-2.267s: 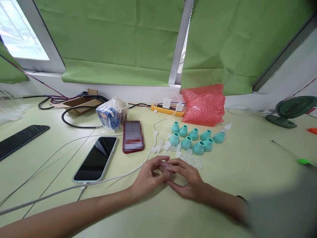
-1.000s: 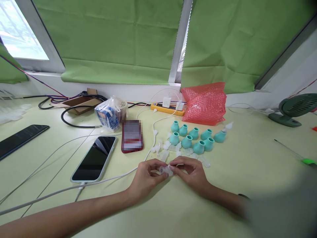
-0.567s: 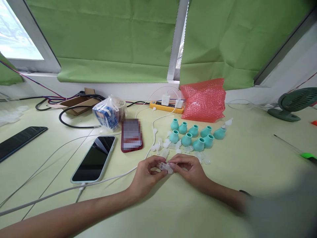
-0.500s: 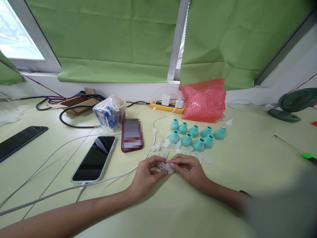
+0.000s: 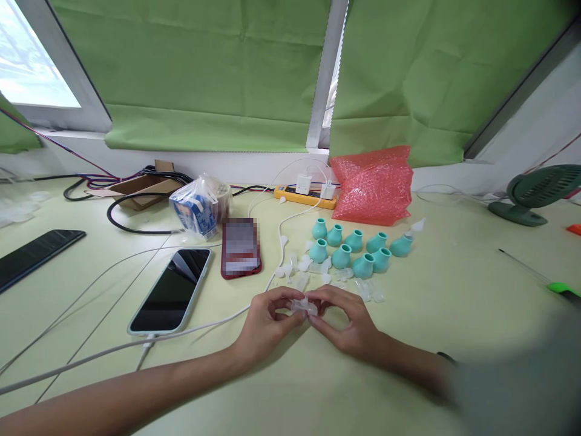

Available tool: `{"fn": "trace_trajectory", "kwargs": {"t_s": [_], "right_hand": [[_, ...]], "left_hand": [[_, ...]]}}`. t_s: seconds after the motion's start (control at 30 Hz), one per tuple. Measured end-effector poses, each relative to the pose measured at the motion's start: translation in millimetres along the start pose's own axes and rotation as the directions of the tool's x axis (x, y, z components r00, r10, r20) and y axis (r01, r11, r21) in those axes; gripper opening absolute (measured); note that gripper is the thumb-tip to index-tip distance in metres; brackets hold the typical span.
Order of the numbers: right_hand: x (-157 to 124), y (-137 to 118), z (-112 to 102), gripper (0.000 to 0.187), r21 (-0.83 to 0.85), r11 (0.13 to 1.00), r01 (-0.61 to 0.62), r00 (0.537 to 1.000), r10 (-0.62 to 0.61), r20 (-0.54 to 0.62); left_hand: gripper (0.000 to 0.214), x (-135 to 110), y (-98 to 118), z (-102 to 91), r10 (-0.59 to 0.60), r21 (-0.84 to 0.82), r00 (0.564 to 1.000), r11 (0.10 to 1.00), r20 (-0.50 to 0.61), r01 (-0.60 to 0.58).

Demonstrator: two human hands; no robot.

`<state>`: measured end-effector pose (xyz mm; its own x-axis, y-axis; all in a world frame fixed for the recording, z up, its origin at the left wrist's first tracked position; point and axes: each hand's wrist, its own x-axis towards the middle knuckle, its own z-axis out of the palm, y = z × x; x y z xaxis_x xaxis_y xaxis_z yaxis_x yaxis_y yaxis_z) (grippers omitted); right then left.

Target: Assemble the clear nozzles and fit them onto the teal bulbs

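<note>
My left hand (image 5: 265,324) and my right hand (image 5: 347,321) meet over the pale green table (image 5: 318,387), fingertips pinched together on a small clear plastic piece (image 5: 303,306). Each hand grips one end of it. Just beyond my fingers lie several loose clear and white plastic pieces (image 5: 313,272). Behind those stand several teal rubber bulbs (image 5: 351,248) in two rows, one at the right end with a white tip fitted.
A phone (image 5: 172,290) on a white charging cable (image 5: 91,357) lies to the left, a red phone (image 5: 240,248) beside it. Further back are a bagged blue carton (image 5: 200,209), a yellow power strip (image 5: 306,197) and pink bubble wrap (image 5: 372,184). A green fan (image 5: 538,194) stands at right.
My hands have stayed joined on the clear piece, shifting slightly and turning it between the fingertips. The view has tilted a little; nothing else on the table moved.
</note>
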<state>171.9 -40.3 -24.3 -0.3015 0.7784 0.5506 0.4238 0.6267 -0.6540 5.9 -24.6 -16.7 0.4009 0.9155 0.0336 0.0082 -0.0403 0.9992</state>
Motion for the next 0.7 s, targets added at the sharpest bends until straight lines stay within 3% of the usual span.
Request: {"fn": "trace_trajectory", "kwargs": {"t_s": [0.17,0.5,0.7], "right_hand": [[0.7,-1.4,-0.8,0.029,-0.028,0.999,0.038,0.999,-0.038,-0.003],[-0.6,1.0,-0.9,0.026,0.061,0.997,-0.039,0.999,0.039,-0.005],[-0.2,0.9,-0.4,0.023,0.005,0.998,0.062,0.997,-0.062,-0.051]], "left_hand": [[0.022,1.2,2.1,-0.3,-0.032,0.004,0.999,0.999,0.017,0.032],[0.024,-0.9,1.1,0.3,0.004,0.041,1.000,0.999,0.020,-0.005],[0.029,-1.9,-0.6,0.9,0.081,0.124,0.995,0.988,0.054,-0.088]]}}
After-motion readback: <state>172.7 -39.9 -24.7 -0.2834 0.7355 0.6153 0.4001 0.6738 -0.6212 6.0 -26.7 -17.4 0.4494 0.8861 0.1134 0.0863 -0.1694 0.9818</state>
